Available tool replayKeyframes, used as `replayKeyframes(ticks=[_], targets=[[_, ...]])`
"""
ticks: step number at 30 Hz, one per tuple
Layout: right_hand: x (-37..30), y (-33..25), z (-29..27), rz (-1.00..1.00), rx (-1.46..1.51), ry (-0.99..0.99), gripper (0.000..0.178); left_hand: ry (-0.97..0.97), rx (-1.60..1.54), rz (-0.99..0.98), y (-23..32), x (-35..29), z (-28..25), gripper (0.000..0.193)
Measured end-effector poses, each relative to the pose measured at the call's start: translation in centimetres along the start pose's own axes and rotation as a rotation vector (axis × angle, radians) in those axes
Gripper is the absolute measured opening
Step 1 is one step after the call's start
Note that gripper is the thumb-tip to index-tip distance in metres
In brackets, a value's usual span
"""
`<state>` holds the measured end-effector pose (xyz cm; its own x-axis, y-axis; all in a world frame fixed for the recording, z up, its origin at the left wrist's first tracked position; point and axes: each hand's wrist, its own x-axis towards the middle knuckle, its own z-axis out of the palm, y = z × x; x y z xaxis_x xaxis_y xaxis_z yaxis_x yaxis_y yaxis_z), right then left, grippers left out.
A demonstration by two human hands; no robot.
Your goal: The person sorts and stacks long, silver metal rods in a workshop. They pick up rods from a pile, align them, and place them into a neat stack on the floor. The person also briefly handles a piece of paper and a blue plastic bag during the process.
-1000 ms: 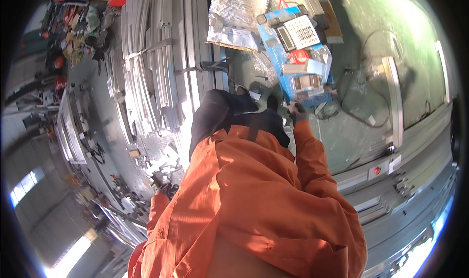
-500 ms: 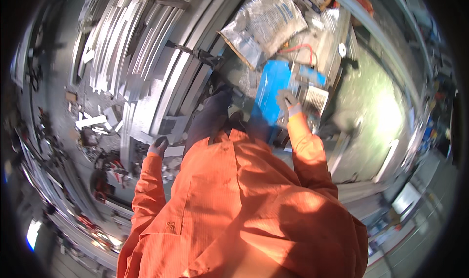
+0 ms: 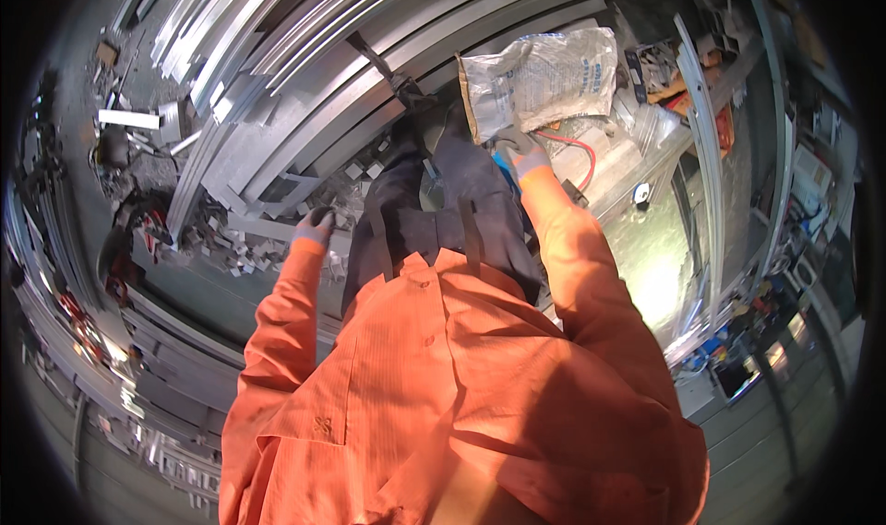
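Note:
My left hand (image 3: pixel 316 224), in a grey glove with dark fingertips, hangs at my left side with its fingers loosely bent and a little apart. I see nothing in it; metal offcuts (image 3: pixel 242 251) lie below. My right hand (image 3: pixel 520 150), also in a grey glove, is in front of my right thigh, fingers apart and nothing visible in them. It overlaps the lower edge of a crumpled white printed sack (image 3: pixel 554 77); whether it touches the sack I cannot tell. A sliver of a blue object (image 3: pixel 501 161) shows beside that hand, mostly hidden by it and my leg.
Long metal profiles (image 3: pixel 277 27) are stacked at the far left, with larger beams (image 3: pixel 360 87) in front of my legs. A red cable (image 3: pixel 588 156) curves right of the sack. Upright metal strips (image 3: pixel 703 128) stand at the right. A tape-like white roll (image 3: pixel 641 193) lies near.
My body and view have turned, so the profiles and sack appear rotated. My right hand has moved from over the blue box to the sack's edge; the box is now mostly hidden.

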<state>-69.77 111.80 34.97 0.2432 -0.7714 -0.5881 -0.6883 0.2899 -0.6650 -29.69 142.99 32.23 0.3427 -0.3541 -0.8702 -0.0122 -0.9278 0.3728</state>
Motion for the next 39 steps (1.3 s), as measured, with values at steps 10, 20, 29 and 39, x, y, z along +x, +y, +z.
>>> replayKeyframes(ticks=[10, 20, 29, 39], targets=[[21.9, -0.3, 17.3, -0.195, -0.993, -0.478, 0.058, -0.106, 0.539, 0.072, 8.7, 0.6, 17.3, 0.037], [30.6, 5.6, 27.6, -0.423, -1.066, -0.521, 0.046, -0.189, 0.556, 0.202, 5.6, 4.7, 22.0, 0.031], [26.3, 15.7, 26.7, -0.074, -0.709, -0.197, 0.058, -0.198, 0.515, 0.189, 3.8, 4.8, 22.2, 0.030], [26.9, 13.8, 27.8, -0.170, -0.939, -0.214, 0.059, -0.200, 0.507, 0.200, 3.0, 4.4, 22.2, 0.028]])
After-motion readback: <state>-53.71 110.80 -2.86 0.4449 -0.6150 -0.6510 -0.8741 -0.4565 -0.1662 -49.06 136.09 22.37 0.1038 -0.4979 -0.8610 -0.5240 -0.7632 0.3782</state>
